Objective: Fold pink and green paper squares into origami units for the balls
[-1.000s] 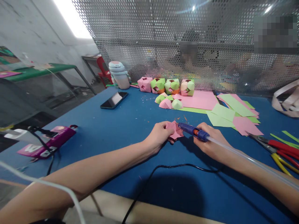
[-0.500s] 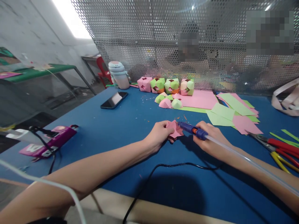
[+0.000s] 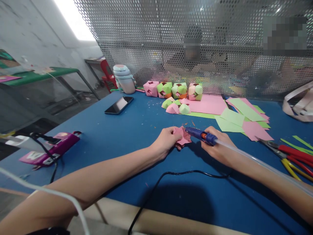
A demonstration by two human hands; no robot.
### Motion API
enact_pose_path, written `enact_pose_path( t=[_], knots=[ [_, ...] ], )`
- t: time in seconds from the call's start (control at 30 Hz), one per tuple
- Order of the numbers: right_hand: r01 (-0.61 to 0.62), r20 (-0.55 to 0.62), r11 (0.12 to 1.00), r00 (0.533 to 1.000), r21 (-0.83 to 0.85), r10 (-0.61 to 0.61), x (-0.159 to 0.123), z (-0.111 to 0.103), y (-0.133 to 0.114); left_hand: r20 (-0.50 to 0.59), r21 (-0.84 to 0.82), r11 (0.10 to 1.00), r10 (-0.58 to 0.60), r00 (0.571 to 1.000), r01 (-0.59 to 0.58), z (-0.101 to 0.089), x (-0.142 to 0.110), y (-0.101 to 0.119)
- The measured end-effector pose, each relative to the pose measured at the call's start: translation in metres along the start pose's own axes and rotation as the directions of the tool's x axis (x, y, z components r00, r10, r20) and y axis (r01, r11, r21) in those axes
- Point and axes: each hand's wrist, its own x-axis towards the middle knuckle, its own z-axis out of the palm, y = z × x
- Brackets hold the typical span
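My left hand is closed on a folded pink paper piece with pointed edges, held just above the blue table. In my right hand is a blue hot glue gun with a long clear glue stick sticking out of its back. The gun's nozzle is at the upper right edge of the pink paper; whether it touches cannot be made out. Beyond my hands lie several small pink and green folded paper pieces. Behind them stands a row of folded paper cubes.
Pink and green paper sheets and red- and yellow-handled cutting tools lie on the right. A phone, a bottle and a purple power strip are on the left. A black cord crosses the front. Perforated metal panel behind.
Hardly anything differs. Both hands keep their hold, with the glue gun's nozzle still at the pink paper's edge; the view has shifted very slightly.
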Motion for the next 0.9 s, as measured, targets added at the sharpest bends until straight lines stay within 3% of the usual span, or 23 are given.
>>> enact_pose_path(
  t=[0.3,0.53,0.63,0.8,0.9],
  knots=[
    [-0.059,0.023,0.998,0.998,0.036,0.059,-0.001,-0.003,-0.004,-0.005,-0.008,1.000,0.022,1.000,-0.022,0.001,0.001,-0.002],
    [-0.181,0.033,0.970,0.983,0.163,0.178,0.012,-0.011,0.000,-0.054,-0.047,0.999,0.000,0.999,-0.003,0.000,0.000,-0.001],
    [-0.219,0.017,0.971,0.976,0.100,0.219,0.022,-0.009,0.014,-0.050,-0.063,0.998,-0.015,0.999,0.012,-0.001,-0.001,0.000],
    [-0.196,0.032,0.979,0.980,-0.056,0.198,0.032,0.005,0.039,-0.056,-0.085,0.996,-0.004,0.998,-0.001,0.000,-0.001,0.001],
    [-0.165,0.071,0.979,0.982,-0.123,0.175,0.033,0.002,0.043,-0.047,-0.090,0.996,0.004,0.999,-0.008,0.001,-0.002,0.001]
  ],
)
